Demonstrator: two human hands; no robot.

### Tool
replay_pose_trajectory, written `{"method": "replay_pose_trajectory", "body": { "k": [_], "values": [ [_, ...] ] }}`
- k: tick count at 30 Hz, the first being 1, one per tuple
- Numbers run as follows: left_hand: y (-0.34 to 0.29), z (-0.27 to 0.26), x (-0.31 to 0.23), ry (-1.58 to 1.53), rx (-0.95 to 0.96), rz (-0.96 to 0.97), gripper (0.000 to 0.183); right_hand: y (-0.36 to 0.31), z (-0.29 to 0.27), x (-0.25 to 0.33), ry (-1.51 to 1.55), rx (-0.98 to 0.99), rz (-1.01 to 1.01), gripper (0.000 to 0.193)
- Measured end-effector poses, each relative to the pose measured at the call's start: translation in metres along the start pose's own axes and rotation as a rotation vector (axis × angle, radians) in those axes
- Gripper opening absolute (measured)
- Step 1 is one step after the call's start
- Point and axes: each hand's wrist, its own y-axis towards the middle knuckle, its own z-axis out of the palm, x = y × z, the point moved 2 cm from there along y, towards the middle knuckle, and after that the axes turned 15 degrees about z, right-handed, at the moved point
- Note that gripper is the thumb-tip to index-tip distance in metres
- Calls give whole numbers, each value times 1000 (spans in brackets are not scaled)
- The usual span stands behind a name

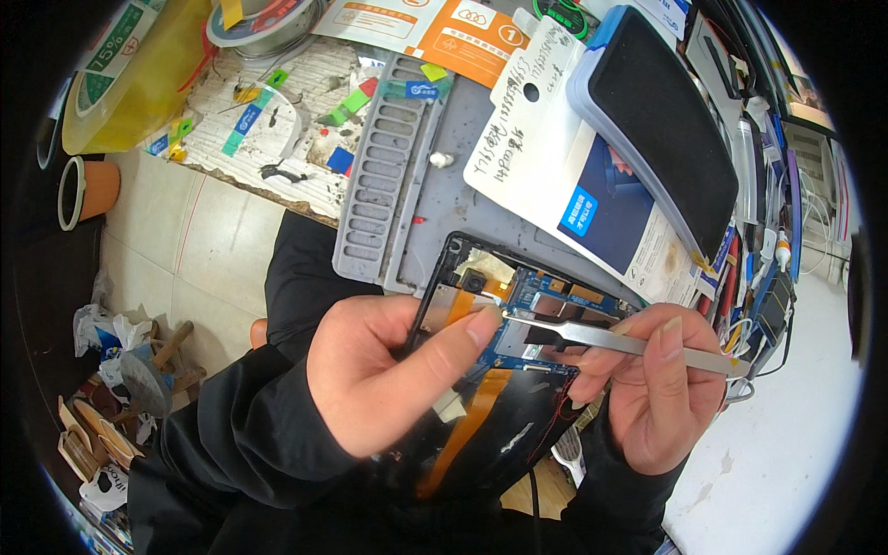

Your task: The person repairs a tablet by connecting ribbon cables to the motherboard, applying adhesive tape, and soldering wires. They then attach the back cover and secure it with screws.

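An opened tablet (pixel 437 319) with a black frame is tilted in front of me, its inside facing up. A blue circuit board (pixel 524 285), a small camera module and orange tape (pixel 482 407) show in it. My left hand (pixel 379 375) is closed on its left edge, with the thumb over the inside and the other fingers mostly hidden. My right hand (pixel 661 388) pinches silver tweezers (pixel 606 339). Their tips are beside my left thumb, over the board. Whether they grip anything is too small to tell. Thin red wires (pixel 561 407) run below my right fingers.
A grey work mat (pixel 462 203) with a slotted tray (pixel 373 185) lies beyond the tablet. On its right are a white handwritten card envelope (pixel 504 139) and a black-screened device (pixel 661 111). A solder spool (pixel 264 28) and yellow tape roll (pixel 139 92) stand far left.
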Motion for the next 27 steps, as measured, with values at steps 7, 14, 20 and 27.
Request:
{"method": "replay_pose_trajectory", "body": {
  "k": [7,14,20,27],
  "values": [
    [1,2,-1,-28,-9,24,27,-1,0,0,4,-11,3,33],
    [2,0,-9,10,42,-3,27,-1,-1,-1,28,-19,8,32],
    [2,0,-10,-25,44,22,27,-1,0,-2,47,-24,28,31],
    [1,2,-2,10,-8,39,28,-3,-3,-2,-3,-32,-27,30]
  ]
}}
